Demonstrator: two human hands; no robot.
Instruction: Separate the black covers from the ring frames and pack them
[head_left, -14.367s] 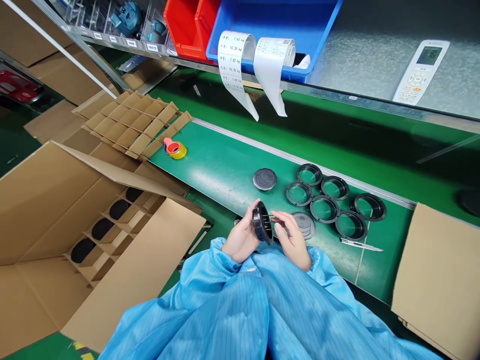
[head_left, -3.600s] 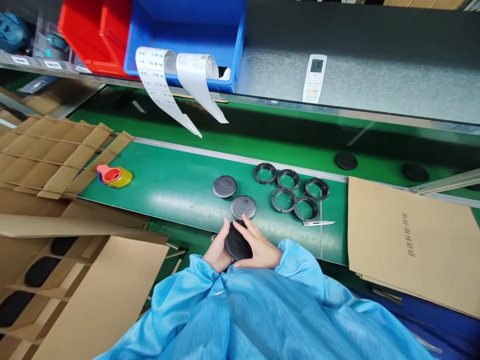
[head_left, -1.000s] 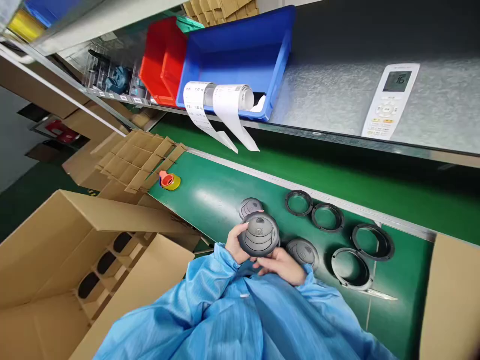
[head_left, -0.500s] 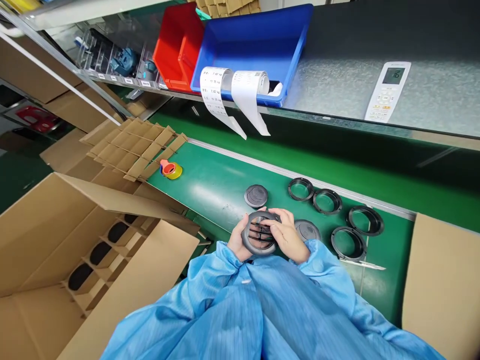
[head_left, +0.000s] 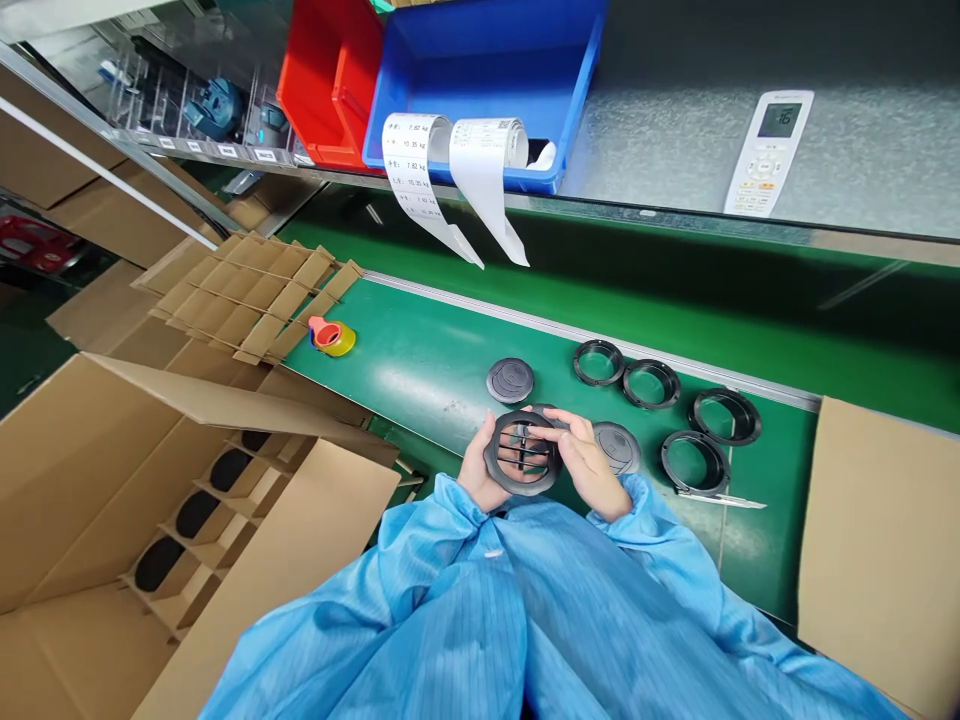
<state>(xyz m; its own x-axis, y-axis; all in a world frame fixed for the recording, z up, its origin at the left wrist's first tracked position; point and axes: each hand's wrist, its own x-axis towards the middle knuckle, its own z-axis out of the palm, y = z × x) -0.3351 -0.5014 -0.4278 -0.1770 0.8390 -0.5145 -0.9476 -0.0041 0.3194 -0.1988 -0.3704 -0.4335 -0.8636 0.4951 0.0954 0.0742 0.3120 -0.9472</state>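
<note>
Vent (head_left: 523,449) is grasped at its rim by the left hand (head_left: 478,470), just before the blue coat (head_left: 450,600). Right hand (head_left: 590,472) reaches across its upper opening; whether it grips cannot be told. Slats (head_left: 523,466), closed one second ago, stand apart. Four rings (head_left: 750,425) lie on the green table (head_left: 420,340).

In the upper centre of the frame, the left paper label strip (head_left: 411,165) carries Chinese characters with alternating lines "7.82 kg" and "10.35 kg". The right label roll (head_left: 484,165) bears a QR code (head_left: 508,126) and illegible small print. Upper right, the display (head_left: 779,120) of a white remote control (head_left: 766,165) reads "16". Upper left, shelf tags (head_left: 227,151) are too small to read.
</note>
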